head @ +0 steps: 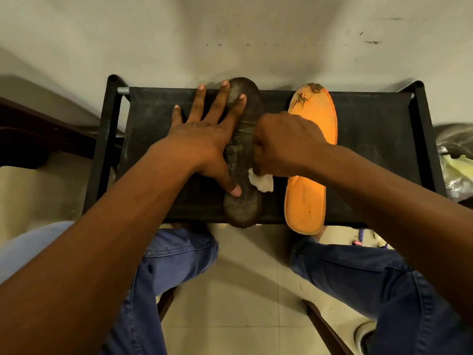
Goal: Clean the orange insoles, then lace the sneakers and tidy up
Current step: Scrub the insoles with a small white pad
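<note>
A person is sitting at a low black rack (371,139) with a fabric top, which is standing against a pale wall (230,34). Two insoles are lying lengthwise on the fabric, side by side, toes toward the far wall and heels hanging just over the near edge.

The dark insole (243,208) is lying in the middle of the rack, its grey, grimy side facing up. The left hand (204,134) is spreading wide and flat over its left part: the fingers are lying straight, one fingertip is resting on the toe end, and the thumb is pressing down near the heel.

The right hand (284,144) is curling into a fist around a white cloth (261,181), and is pressing on the right edge of the dark insole at its middle. A crumpled corner of the cloth is sticking out below the fist, touching the insole.

The orange insole (309,196) is lying just right of the dark one, orange side up, with brown, torn wear at its far toe. The right hand is covering part of its left edge.

Below the rack, the person's knees in blue jeans (179,252) are showing over a pale tiled floor (243,290). At the far right edge, a crumpled bag (455,160) is lying beside the rack.
</note>
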